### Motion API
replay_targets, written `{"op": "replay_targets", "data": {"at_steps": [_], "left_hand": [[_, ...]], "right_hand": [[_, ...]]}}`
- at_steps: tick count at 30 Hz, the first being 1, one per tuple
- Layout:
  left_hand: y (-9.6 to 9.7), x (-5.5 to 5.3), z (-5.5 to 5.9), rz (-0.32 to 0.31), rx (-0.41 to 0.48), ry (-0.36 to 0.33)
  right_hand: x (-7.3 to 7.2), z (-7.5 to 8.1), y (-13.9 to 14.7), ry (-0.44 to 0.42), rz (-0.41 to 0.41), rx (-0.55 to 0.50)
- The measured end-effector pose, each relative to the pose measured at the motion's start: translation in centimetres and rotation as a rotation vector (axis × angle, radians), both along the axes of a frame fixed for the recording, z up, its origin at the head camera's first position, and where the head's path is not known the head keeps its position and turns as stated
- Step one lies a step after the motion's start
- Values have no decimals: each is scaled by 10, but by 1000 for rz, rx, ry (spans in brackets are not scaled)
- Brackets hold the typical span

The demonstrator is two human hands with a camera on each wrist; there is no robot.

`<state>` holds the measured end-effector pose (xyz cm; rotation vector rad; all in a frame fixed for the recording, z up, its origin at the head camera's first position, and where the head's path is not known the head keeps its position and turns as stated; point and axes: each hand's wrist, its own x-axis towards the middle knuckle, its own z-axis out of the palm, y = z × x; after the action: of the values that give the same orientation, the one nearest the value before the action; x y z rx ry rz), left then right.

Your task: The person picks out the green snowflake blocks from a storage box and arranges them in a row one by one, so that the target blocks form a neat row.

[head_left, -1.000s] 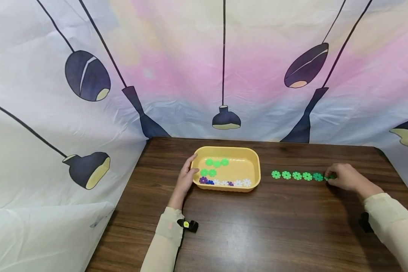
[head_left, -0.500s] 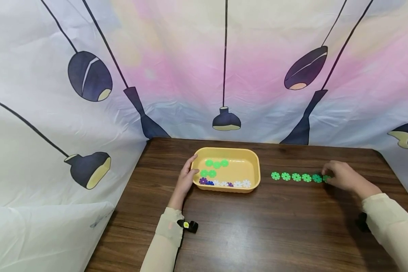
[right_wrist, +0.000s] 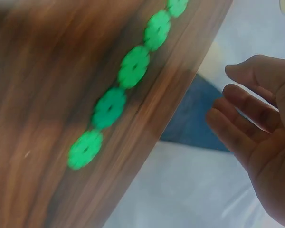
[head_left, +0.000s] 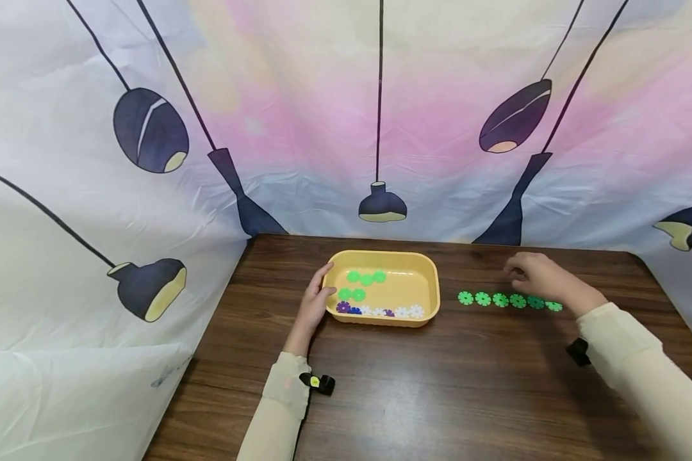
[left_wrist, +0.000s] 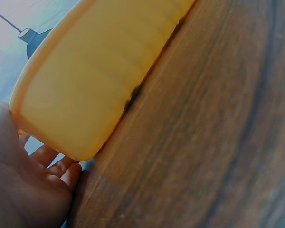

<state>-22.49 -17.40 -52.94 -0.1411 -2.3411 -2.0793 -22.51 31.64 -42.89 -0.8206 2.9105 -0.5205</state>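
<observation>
My left hand [head_left: 313, 306] grips the left end of a yellow plastic tray [head_left: 400, 288], thumb over the rim and fingers along the outer wall. My right hand [head_left: 537, 275] hovers just behind a row of flower-shaped plastic discs; in the right wrist view its fingers are loosely bent and hold nothing. That row runs to the right of the tray, from a bright green disc [head_left: 465, 298] to an end disc [right_wrist: 85, 149], with a darker green disc [right_wrist: 109, 108] beside the end one.
Inside the tray lie light green discs [head_left: 367, 280], white discs [head_left: 416, 311], purple ones [head_left: 343, 307] and a blue one [head_left: 354, 310]. A brown wooden table [head_left: 438, 384] carries everything. Behind it hangs a cloth [head_left: 317, 128] printed with lamps.
My right hand has let go of the end disc in the row, lifted and moved left and back. The end disc now shows fully. The left hand and tray stay put.
</observation>
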Motion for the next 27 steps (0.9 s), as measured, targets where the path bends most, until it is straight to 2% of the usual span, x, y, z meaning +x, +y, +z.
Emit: {"op": "replay_targets", "data": {"at_steps": [6, 15, 27], "left_hand": [[2, 1, 1, -1, -5, -6], [3, 1, 1, -6, 15, -9], [0, 2, 2, 9, -3, -13]], "right_hand": [[-9, 4, -25, -27, 47, -17], [-17, 14, -58, -49, 28, -38], [-36, 14, -125, 43, 151, -119]]}}
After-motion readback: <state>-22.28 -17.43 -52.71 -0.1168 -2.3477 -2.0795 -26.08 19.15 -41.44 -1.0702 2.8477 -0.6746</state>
